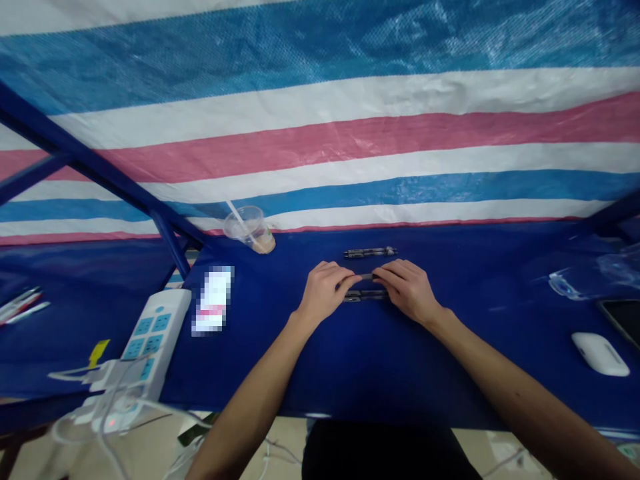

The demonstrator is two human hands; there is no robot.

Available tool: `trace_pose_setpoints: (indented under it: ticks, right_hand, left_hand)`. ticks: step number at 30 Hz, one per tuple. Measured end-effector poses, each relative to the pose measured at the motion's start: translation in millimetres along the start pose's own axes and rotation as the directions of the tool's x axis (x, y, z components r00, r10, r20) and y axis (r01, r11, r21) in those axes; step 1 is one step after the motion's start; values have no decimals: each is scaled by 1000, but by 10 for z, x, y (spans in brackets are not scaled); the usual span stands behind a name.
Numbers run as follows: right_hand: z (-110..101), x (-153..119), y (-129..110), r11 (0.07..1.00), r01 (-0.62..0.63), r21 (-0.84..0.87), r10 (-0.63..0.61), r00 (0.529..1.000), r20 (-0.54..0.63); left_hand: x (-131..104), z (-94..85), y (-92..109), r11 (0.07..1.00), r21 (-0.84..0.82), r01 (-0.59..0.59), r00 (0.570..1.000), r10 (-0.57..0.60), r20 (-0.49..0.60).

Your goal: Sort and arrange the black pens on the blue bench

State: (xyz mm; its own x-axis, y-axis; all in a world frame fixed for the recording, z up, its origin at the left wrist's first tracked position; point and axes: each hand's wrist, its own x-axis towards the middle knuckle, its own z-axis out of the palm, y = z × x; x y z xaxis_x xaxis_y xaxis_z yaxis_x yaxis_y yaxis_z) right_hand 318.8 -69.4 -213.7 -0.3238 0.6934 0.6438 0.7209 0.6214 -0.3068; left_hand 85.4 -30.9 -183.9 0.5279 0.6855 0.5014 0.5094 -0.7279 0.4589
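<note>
My left hand (326, 288) and my right hand (407, 288) are close together over the blue table (370, 360). Their fingertips pinch the two ends of one dark pen (367, 276), and only its middle shows between them. Just below it on the table lie dark pens (357, 296), side by side, their right end partly covered by my right hand. Farther back, above my hands, more dark pens (370, 253) lie crosswise.
Back left, a clear plastic cup (250, 228) with a straw leans over. A pixelated phone-like rectangle (214, 300) and a white power strip (157, 333) with cables are to the left. At right are a white case (600, 354), a dark phone (623, 317) and clear plastic (565, 285).
</note>
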Motion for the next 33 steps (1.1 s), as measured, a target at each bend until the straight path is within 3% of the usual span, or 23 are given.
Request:
trace_pose_setpoints:
  ticks: [16, 23, 33]
  right_hand:
    - [5, 6, 8, 993, -72, 96, 75, 997, -28]
    - [-28, 26, -20, 994, -50, 93, 52, 998, -24]
    - [-10, 16, -25, 995, -38, 92, 40, 999, -17]
  left_hand:
    - [6, -19, -39, 998, -2, -56, 998, 56, 4]
    - [5, -36, -23, 999, 13, -33, 997, 32, 72]
    - [12, -43, -20, 999, -3, -47, 997, 47, 65]
